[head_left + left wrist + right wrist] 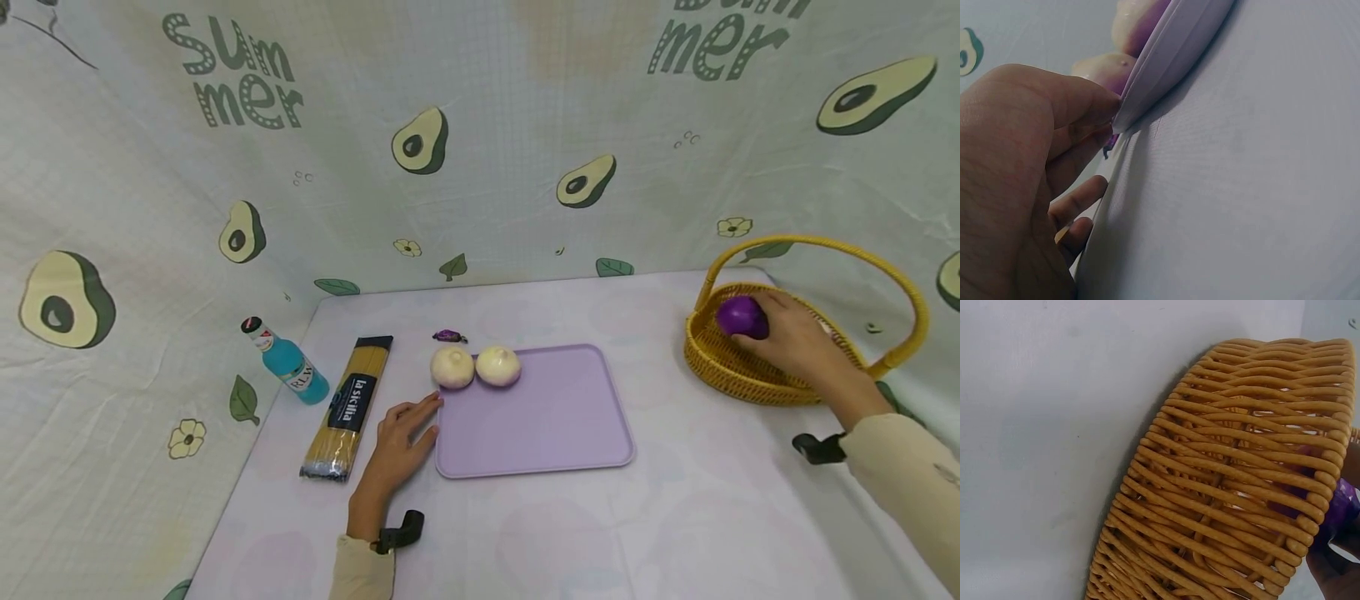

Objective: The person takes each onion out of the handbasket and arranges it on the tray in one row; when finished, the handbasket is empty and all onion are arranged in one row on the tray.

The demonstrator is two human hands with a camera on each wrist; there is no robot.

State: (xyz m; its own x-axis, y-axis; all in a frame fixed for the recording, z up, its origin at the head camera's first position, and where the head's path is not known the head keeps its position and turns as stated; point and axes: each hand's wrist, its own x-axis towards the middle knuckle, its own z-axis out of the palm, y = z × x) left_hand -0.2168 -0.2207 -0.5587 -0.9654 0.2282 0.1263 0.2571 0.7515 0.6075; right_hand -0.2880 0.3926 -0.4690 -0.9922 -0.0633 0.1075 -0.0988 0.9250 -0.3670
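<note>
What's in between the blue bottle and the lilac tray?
In the head view, the pasta packet lies beside the blue bottle; then comes the left hand, at the edge of the lilac tray.

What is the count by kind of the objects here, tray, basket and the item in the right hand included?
Bottle: 1
Pasta pack: 1
Wrapped candy: 1
Pale round vegetables: 2
Tray: 1
Basket: 1
Purple round item: 1
Total: 8 visible; the right hand may hide more in the basket.
</note>
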